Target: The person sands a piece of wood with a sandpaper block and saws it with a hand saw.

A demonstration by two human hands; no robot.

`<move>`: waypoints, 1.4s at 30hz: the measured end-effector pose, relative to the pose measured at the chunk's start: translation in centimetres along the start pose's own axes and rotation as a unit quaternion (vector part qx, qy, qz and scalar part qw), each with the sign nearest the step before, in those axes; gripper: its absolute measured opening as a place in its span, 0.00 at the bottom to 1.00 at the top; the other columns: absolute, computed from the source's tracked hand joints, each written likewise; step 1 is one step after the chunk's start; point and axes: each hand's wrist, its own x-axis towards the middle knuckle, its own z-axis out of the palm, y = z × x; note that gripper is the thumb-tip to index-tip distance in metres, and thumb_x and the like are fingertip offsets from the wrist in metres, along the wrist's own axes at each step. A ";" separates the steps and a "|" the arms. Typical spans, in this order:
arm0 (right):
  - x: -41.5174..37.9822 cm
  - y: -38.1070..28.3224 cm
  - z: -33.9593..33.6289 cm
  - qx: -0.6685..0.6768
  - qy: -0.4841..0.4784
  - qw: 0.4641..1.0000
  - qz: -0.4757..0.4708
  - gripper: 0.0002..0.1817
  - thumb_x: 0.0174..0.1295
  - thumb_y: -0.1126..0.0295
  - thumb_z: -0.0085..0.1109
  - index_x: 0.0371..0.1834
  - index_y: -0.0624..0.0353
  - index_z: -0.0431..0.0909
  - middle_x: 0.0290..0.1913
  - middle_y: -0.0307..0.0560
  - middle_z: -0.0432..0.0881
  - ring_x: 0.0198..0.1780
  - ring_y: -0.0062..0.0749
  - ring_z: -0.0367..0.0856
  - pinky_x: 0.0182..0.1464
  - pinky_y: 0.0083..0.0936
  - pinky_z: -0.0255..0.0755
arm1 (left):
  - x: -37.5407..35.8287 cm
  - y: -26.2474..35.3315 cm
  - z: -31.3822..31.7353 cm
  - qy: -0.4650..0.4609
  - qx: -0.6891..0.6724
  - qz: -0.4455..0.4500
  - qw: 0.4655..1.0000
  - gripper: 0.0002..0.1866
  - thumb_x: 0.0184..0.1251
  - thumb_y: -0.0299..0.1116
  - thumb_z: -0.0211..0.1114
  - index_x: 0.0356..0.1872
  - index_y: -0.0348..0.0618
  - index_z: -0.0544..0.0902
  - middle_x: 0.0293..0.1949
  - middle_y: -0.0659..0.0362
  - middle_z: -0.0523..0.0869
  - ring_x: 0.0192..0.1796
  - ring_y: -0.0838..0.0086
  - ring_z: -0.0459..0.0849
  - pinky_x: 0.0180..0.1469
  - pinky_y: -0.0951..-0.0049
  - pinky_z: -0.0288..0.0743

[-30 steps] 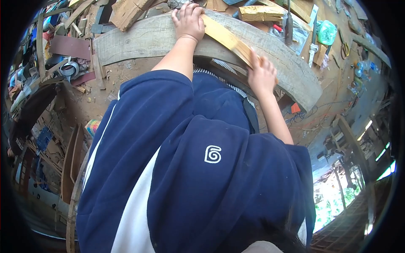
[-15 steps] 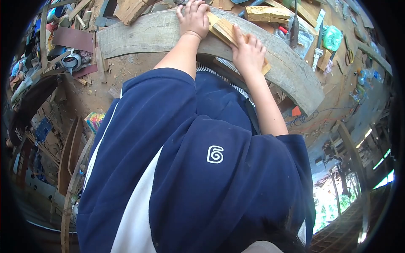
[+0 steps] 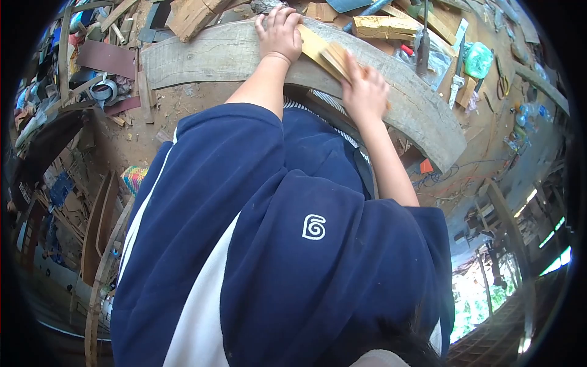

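A pale flat wooden strip (image 3: 310, 43) lies slanting across a large curved grey board (image 3: 211, 56). My left hand (image 3: 279, 35) presses on the strip's upper left end, its fingers bent over the edge. My right hand (image 3: 365, 93) is wrapped round a small wooden block (image 3: 335, 60), which rests on the strip; the hand and block are slightly blurred. The lower right end of the strip is mostly hidden under my right hand.
Wood offcuts (image 3: 385, 27), a dark pointed tool (image 3: 423, 52) and a green plastic bag (image 3: 478, 60) lie beyond the board. At the left are a roll of tape (image 3: 104, 90) and a brown sheet (image 3: 107, 58). Scissors (image 3: 502, 79) lie at the right.
My right hand and the block have shifted and turned a little on the strip, baring more of its upper left part. My left hand stays in nearly the same place.
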 end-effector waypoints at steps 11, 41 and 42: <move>-6.2 6.9 -0.3 0.000 -0.001 1.000 0.005 0.39 0.59 0.58 0.67 0.76 0.22 0.64 0.54 0.51 0.76 0.54 0.47 0.74 0.58 0.45 0.65 | -0.1 -0.1 0.1 0.011 0.003 0.005 1.000 0.15 0.61 0.36 0.54 0.48 0.59 0.80 0.62 0.66 0.77 0.75 0.68 0.64 0.75 0.48 0.42; 1.8 -0.3 0.5 0.009 0.041 0.999 -0.035 0.34 0.63 0.56 0.63 0.73 0.16 0.66 0.51 0.49 0.77 0.54 0.45 0.75 0.57 0.43 0.64 | 0.1 0.5 -0.5 -0.003 0.010 -0.008 1.000 0.16 0.62 0.37 0.53 0.50 0.60 0.80 0.63 0.66 0.77 0.75 0.68 0.64 0.76 0.49 0.42; 2.6 -1.1 0.6 0.024 0.048 0.997 -0.051 0.33 0.63 0.55 0.63 0.73 0.15 0.66 0.51 0.50 0.78 0.54 0.45 0.75 0.57 0.42 0.64 | 0.0 0.3 -0.3 -0.005 0.012 -0.007 1.000 0.16 0.62 0.37 0.53 0.50 0.60 0.80 0.63 0.66 0.77 0.75 0.68 0.64 0.76 0.49 0.42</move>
